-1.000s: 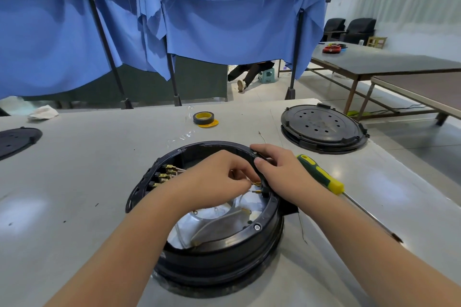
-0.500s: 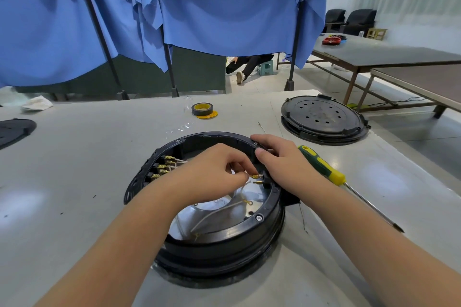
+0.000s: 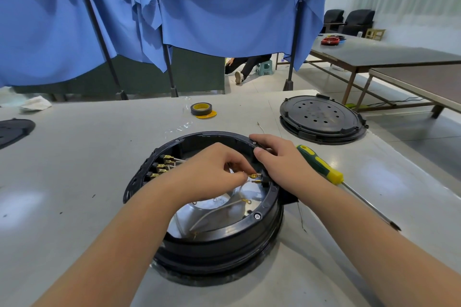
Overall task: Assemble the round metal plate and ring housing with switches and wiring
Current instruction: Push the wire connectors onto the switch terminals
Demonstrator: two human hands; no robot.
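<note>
- The black ring housing [image 3: 219, 249] sits on the grey table [image 3: 74, 157], near its front edge and between the 2 forearms.
- Inside it lies the round metal plate [image 3: 224, 217], shiny, with a white wire [image 3: 212, 212] curving over it to a brass ring lug.
- The left hand [image 3: 209, 177] reaches into the housing; its fingertips pinch a brass connector [image 3: 254, 176] right at a black switch [image 3: 265, 179] mounted on the right inner wall.
- A 2nd brass connector sits just beneath the 1st at the same switch.
- The right hand [image 3: 279, 162] grips the housing's right rim, its fingers curled over the top edge and its thumb on the inner side, just above the switch.
- On the left inner wall a row of brass terminals [image 3: 162, 166] with pale wires is plugged into black switch bodies.
- A screwdriver [image 3: 324, 169] with a green and yellow handle lies on the table just right of the right wrist, its shaft pointing to the near right.
- A black perforated round cover [image 3: 321, 117] rests at the table's far right corner.
- A roll of dark tape [image 3: 201, 108] with a yellow core sits beyond the housing, touching a flat yellow disc.
- Blue cloth [image 3: 199, 7] hangs behind the table.
</note>
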